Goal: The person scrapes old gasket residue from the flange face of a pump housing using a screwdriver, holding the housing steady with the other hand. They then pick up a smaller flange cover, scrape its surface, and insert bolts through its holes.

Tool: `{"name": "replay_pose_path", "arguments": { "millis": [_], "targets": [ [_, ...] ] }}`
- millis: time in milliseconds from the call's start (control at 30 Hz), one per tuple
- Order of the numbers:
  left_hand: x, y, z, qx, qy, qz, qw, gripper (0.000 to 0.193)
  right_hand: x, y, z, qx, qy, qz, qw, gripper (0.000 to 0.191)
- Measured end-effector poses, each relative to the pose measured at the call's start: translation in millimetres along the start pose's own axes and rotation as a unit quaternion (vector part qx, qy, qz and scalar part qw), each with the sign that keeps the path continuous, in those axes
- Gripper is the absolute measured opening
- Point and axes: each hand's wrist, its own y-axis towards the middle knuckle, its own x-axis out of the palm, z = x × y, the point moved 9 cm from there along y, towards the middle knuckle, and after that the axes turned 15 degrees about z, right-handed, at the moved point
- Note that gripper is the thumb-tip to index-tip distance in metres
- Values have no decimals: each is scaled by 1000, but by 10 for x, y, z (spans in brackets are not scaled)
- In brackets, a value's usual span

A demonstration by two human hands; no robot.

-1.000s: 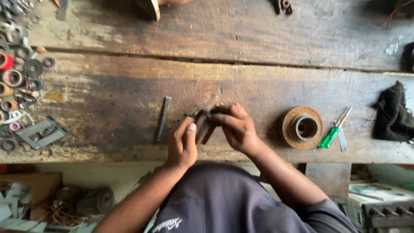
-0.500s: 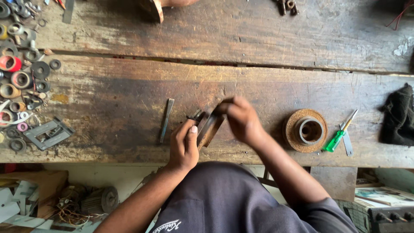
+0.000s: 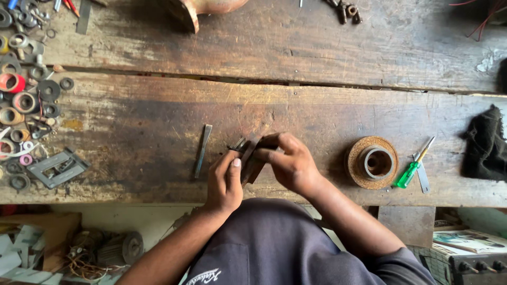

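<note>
Both hands grip a bundle of thin dark metal strips just above the near edge of a worn wooden workbench.

The left hand is closed on the bundle's near end, thumb up; the right hand clasps its far end with curled fingers. One flat grey metal strip lies just left of the hands. To the right rest a round rusty-brown ring with a grey metal centre, a green-handled screwdriver and a black cloth. Washers and rings crowd the far left, beside a grey metal frame plate.
</note>
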Motion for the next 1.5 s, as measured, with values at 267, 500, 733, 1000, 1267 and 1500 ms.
{"name": "replay_pose_path", "arguments": {
  "millis": [267, 500, 733, 1000, 1267, 1500],
  "targets": [
    [-11, -9, -34, 1, 11, -3, 1000, 31, 33, -10, 224, 125, 48, 13, 991, 30],
    [-13, -8, -60, -9, 5, 2, 1000, 28, 96, -146, 677, 230, 67, -8, 971, 25],
    [-12, -26, -96, -21, -7, -10, 1000, 30, -29, -226, 611, 220, 109, 66, 967, 19],
    [10, -56, -68, -12, -9, -9, 1000, 31, 34, -120, 303, 147, 65, 25, 987, 27],
    [32, -86, -2, 24, 25, -6, 999, 29, -53, -139, 95, 90, 61, 34, 994, 31],
    [41, -71, 59, 8, -12, -16, 1000, 30, -90, -153, 31, 28, 38, 19, 999, 40]
  ]
}}
